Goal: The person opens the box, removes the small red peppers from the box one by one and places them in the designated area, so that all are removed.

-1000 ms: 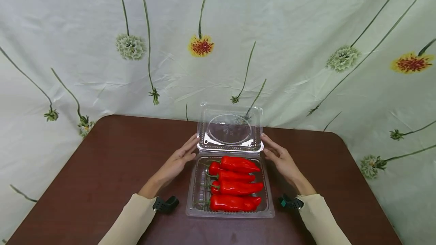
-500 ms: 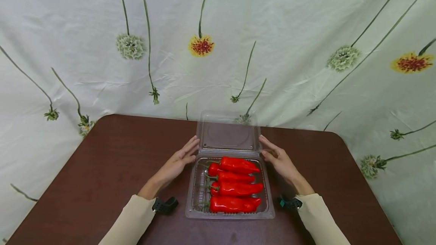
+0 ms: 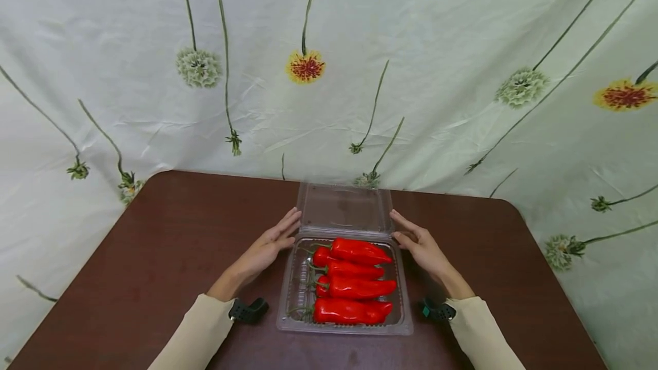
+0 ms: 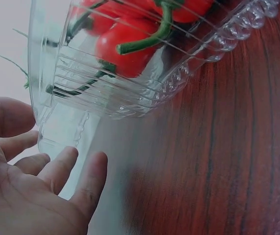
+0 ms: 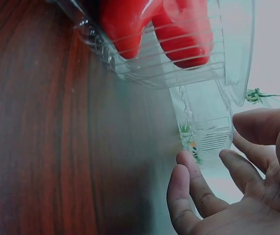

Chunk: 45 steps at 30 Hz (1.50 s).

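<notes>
Box (image 3: 288,307): we find a clear clamshell at table centre, holding four red peppers (image 3: 354,281).
Lid (image 3: 344,210): folded back toward 12 o'clock, lying low behind the tray, fully open.
Left hand (image 3: 267,247): released, fingers straight, at 9 o'clock of the hinge, just beside the lid edge; we see no grasp.
Right hand (image 3: 421,244): released, fingers relaxed, at 3 o'clock of the hinge, grasping nothing.
Progress: we judge opening done; peppers remain untouched inside.
Table (image 3: 154,244): brown wood.
</notes>
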Available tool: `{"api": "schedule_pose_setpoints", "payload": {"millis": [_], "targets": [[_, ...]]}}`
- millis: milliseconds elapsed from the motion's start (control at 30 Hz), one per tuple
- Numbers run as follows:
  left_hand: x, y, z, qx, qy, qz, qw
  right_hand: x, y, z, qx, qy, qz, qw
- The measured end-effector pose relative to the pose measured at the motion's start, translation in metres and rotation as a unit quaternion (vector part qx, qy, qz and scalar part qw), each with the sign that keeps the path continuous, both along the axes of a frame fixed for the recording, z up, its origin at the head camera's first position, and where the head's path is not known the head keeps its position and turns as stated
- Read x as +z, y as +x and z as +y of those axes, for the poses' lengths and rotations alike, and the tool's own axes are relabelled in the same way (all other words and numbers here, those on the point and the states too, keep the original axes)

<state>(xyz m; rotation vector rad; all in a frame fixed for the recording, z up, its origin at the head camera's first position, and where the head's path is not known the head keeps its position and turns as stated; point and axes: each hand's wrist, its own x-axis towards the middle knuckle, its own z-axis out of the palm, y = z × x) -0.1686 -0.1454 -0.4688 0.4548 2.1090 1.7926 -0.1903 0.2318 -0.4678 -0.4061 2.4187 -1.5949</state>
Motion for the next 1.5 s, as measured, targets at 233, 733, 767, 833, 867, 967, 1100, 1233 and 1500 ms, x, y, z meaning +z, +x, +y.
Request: {"api": "schedule_pose_setpoints", "payload": {"millis": [233,733,767,833,867,967,1100,1233,1500], "targets": [[-0.002,0.002,-0.002,-0.008,0.001,-0.009,0.9999,-0.004,0.004,0.001,-0.003,0.005,0.007,1.0],[0.0,0.024,-0.008,0.021,0.009,0.024,0.9995,0.002,0.007,0.002,-0.016,0.01,0.007,1.0],[0.0,0.029,-0.01,0.019,0.013,0.03,0.9993,0.003,0.007,0.003,-0.019,0.011,0.008,1.0],[0.0,0.04,-0.011,0.004,0.03,0.044,0.9986,0.007,0.008,0.004,-0.026,0.015,0.008,1.0],[-0.001,0.045,-0.012,-0.006,0.038,0.048,0.9981,0.008,0.008,0.005,-0.029,0.019,0.011,0.999],[-0.003,0.058,-0.011,-0.047,0.065,0.052,0.9954,0.014,0.008,0.005,-0.035,0.03,0.024,0.999],[-0.007,0.067,-0.011,-0.09,0.089,0.061,0.9901,0.019,0.008,0.004,-0.032,0.039,0.056,0.997],[-0.011,0.069,-0.012,-0.105,0.094,0.06,0.9883,0.024,0.007,-0.001,-0.019,0.044,0.089,0.995],[-0.018,0.073,-0.014,-0.111,0.076,0.065,0.9888,0.041,0.012,-0.011,0.017,0.054,0.091,0.994]]}}
